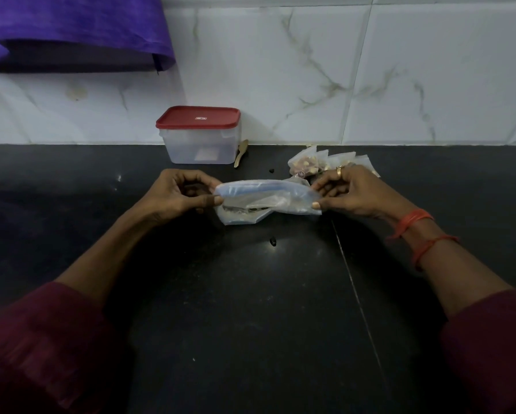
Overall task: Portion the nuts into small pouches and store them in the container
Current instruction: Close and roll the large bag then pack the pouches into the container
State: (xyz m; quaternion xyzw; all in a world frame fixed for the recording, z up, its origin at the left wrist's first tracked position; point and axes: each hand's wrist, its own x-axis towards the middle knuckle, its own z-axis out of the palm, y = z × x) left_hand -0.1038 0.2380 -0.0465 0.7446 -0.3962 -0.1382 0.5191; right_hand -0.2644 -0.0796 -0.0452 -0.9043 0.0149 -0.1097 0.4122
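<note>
Both hands hold a clear zip bag (265, 200) with a blue seal strip just above the black counter. My left hand (182, 192) pinches its left end and my right hand (349, 192) pinches its right end. The bag looks nearly flat, with only a few dark bits inside. Several small pouches of nuts (306, 164) lie behind my right hand, near the wall. A clear plastic container (201, 144) with a red lid, shut, stands at the back against the tiles.
A small wooden spoon (241, 153) leans beside the container's right side. Two loose dark bits (273, 242) lie on the black counter (250, 309). A purple cloth (71, 28) hangs at the upper left. White marble tiles form the back wall.
</note>
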